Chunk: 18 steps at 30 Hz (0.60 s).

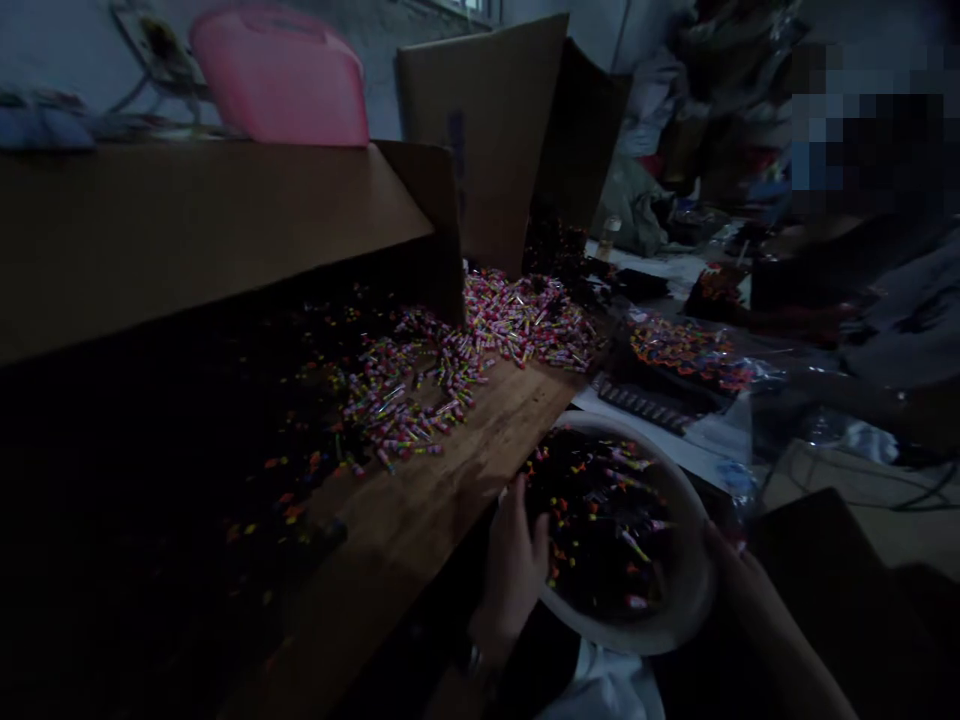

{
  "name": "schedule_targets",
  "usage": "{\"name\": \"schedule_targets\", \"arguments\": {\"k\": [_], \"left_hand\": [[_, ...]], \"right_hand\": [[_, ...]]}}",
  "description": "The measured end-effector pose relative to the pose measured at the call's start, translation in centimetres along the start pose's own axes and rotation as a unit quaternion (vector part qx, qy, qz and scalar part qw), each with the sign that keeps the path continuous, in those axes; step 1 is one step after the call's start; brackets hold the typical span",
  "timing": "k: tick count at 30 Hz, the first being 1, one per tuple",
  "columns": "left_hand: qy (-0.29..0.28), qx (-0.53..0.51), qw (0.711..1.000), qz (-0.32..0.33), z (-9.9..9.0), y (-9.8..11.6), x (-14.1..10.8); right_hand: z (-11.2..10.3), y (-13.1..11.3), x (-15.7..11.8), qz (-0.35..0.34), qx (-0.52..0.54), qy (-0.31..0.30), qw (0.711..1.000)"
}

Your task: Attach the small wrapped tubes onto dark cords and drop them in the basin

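Observation:
A round pale basin (694, 545), slightly blurred, is between my hands at the table's near edge. Inside lie many small dark pieces (592, 570), orange and yellow bits, and several pink-and-white patterned tubes (636, 545). My left hand (514, 560) holds the basin's left rim, its thumb apart from the other fingers. On the opposite side, my right hand (731, 560) grips the rim, with its fingertips mostly hidden. Beyond the basin, a heap of similar small tubes (525, 315) spreads over the wooden table (480, 425).
Dark pieces with coloured bits (292, 510) cover the table's left side beneath a cardboard box flap (225, 230). A pink plastic container (281, 80) stands above it. Another tall carton (480, 130) is behind. At right are a ridged dark strip (645, 400), clear plastic bags and another person (892, 290).

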<state>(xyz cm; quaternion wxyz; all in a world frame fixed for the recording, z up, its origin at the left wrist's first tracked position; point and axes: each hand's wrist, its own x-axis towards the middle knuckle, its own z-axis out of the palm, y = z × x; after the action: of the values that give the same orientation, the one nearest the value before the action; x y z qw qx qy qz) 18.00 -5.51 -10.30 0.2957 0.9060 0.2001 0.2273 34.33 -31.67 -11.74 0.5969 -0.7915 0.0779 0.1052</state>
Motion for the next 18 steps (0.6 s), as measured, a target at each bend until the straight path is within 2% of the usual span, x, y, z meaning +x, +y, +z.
{"name": "schedule_targets", "arguments": {"k": [1, 3, 6, 8, 10, 13, 16, 18], "left_hand": [[0.017, 0.024, 0.999, -0.034, -0.4, -0.3, -0.8], [-0.009, 0.099, 0.992, -0.083, -0.7, -0.3, -1.5], [-0.104, 0.229, 0.957, -0.143, -0.4, 1.2, 0.1], [-0.124, 0.269, 0.938, -0.178, -0.1, 2.3, 1.5], [-0.115, 0.270, 0.935, -0.197, 0.0, 2.8, 2.4], [-0.112, 0.247, 0.938, -0.217, 0.0, 2.5, 3.0], [-0.141, 0.199, 0.944, -0.221, -0.4, 1.9, 3.7], [-0.152, 0.163, 0.950, -0.219, -1.3, 1.8, 4.6]], "right_hand": [[0.3, 0.4, 0.0, 0.020, 0.022, -0.009, 1.000], [0.9, 0.6, 0.5, 0.036, 0.057, -0.019, 0.998], [1.4, 0.2, 1.5, 0.031, 0.069, -0.025, 0.997], [1.7, -0.3, 1.8, 0.030, 0.071, -0.031, 0.997], [2.1, -0.8, 1.7, 0.022, 0.077, -0.030, 0.996], [2.6, -1.4, 1.5, -0.004, 0.091, -0.030, 0.995], [1.6, -1.9, 1.2, -0.032, 0.101, -0.029, 0.994], [0.6, -2.5, 0.9, -0.053, 0.099, -0.005, 0.994]]}}
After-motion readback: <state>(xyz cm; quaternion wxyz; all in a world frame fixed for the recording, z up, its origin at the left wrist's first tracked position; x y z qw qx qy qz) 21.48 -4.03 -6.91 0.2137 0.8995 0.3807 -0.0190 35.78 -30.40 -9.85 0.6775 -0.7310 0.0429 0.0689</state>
